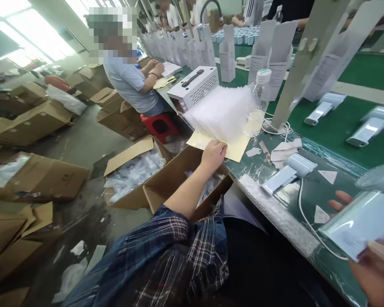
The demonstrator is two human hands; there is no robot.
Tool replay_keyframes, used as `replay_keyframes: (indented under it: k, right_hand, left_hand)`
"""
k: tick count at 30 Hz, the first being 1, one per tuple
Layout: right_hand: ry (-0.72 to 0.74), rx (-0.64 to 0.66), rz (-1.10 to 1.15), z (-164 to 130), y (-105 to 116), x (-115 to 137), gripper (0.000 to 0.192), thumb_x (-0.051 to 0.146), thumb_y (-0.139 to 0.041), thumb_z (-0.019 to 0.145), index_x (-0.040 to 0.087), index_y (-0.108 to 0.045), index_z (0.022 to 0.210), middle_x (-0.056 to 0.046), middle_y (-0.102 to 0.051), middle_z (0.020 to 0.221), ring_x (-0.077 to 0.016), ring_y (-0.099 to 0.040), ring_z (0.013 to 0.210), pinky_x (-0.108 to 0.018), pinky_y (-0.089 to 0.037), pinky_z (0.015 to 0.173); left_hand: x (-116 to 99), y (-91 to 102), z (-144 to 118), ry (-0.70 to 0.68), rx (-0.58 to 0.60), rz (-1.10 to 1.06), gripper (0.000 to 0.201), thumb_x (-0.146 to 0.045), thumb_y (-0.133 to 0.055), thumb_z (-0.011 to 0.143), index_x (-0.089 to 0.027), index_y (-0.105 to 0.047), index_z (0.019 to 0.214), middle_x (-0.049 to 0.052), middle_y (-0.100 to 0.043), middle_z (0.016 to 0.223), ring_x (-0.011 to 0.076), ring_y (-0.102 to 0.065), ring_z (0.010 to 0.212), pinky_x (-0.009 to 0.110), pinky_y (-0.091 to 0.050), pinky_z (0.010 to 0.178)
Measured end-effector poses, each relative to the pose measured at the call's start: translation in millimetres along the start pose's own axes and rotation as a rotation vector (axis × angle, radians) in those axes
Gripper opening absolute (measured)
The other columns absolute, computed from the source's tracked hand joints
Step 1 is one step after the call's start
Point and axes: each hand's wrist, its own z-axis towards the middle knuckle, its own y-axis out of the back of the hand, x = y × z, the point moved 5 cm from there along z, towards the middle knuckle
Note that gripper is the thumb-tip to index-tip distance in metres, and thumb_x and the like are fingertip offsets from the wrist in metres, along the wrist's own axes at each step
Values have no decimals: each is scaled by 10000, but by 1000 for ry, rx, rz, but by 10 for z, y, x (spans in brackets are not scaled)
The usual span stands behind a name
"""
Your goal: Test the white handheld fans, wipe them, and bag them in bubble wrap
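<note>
My left hand (213, 154) has its fingers curled at the near edge of a yellow sheet (238, 149), which lies under a stack of thin white packing sleeves (220, 108). At the far right my right hand (376, 270) grips a glossy light-blue plastic device (360, 219). Its thumb lies on the near side, and fingertips show past the left edge. The view's border cuts off part of this hand and the device. Left of it, a similar light-blue device (289, 172) lies on the green bench (275, 209), a white cable (302, 204) beside it.
A plastic bottle (257, 104) stands by a metal post (294, 68). Behind the sleeves is a white vented box (195, 87). More devices (371, 128) sit on the green belt (348, 145). Open cartons (160, 187) crowd the bench's left side. A co-worker (128, 81) sits further along.
</note>
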Motion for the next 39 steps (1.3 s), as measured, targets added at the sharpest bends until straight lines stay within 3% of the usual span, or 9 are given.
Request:
replay_keyframes:
  k: [6, 14, 16, 19, 22, 25, 32, 35, 39]
  right_hand:
    - [-133, -2, 0, -236, -365, 328, 634, 456, -913, 660, 462, -822, 1288, -68, -706, 1547, -457, -592, 1497, -663, -584, 1195]
    - [-187, 27, 123, -401, -633, 549, 676, 355, -982, 614, 331, -811, 1268, -99, -751, 1476, -364, -687, 1422, -414, -684, 1052]
    - [-163, 74, 157, -407, -653, 549, 657, 337, -969, 667, 331, -794, 1300, -90, -745, 1489, -343, -700, 1410, -412, -682, 1056]
    - [-130, 167, 190, -428, -669, 538, 647, 297, -940, 771, 368, -747, 1384, -58, -716, 1542, -311, -688, 1435, -429, -661, 1105]
    - [-95, 209, 208, -452, -678, 546, 630, 267, -917, 838, 371, -723, 1428, -51, -701, 1564, -290, -668, 1463, -420, -634, 1154]
    - [-64, 246, 215, -470, -714, 571, 603, 279, -911, 866, 357, -725, 1434, -63, -688, 1579, -309, -648, 1487, -454, -600, 1208]
    - [-71, 175, 136, -486, -659, 464, 721, 336, -951, 803, 406, -688, 1471, -34, -660, 1610, -314, -584, 1548, -476, -514, 1293]
    - [-186, 123, 131, -493, -577, 341, 648, 401, -953, 784, 365, -745, 1396, -54, -755, 1468, -302, -692, 1417, -346, -658, 1089]
    - [-246, 77, 86, -471, -493, 271, 655, 424, -989, 721, 361, -777, 1337, -36, -805, 1361, -234, -789, 1189, -198, -685, 842]
  left_hand:
    - [616, 131, 76, 192, 34, 60, 245, -140, -668, 986, -181, -828, 1168, 151, -731, 1180, 315, -624, 1135, 493, -513, 1118]
    - [653, 204, 304, 206, 133, -89, 142, -62, -717, 842, -201, -697, 867, 42, -662, 902, 223, -606, 896, 388, -525, 971]
    - [449, 251, 295, 188, 89, -135, 155, -72, -713, 850, -207, -639, 844, 25, -640, 883, 207, -597, 884, 375, -513, 948]
    - [-209, 327, 73, 86, 15, -496, 114, -150, -695, 930, -222, -606, 925, 2, -657, 887, 169, -600, 851, 333, -518, 873]
    - [-1165, 301, -313, -161, 361, -1077, 226, -399, -746, 1008, -219, -616, 964, 27, -700, 971, 148, -639, 879, 309, -548, 847]
    - [-1807, 325, -568, -303, 535, -1323, 368, -544, -773, 998, -205, -665, 905, 94, -696, 1178, 202, -679, 1108, 355, -567, 962]
    - [-1947, -89, -541, -396, 595, -1025, 420, -572, -895, 874, -205, -704, 945, 97, -612, 1183, 219, -621, 1103, 338, -593, 896]
    - [-1643, -128, -240, -417, 353, -813, 221, -405, -706, 1056, -209, -683, 1157, 100, -643, 1226, 204, -633, 1102, 361, -594, 962]
    - [-826, 156, 417, -78, -237, -295, 259, -244, -700, 1040, -203, -620, 1284, 154, -627, 1373, 315, -549, 1367, 559, -429, 1237]
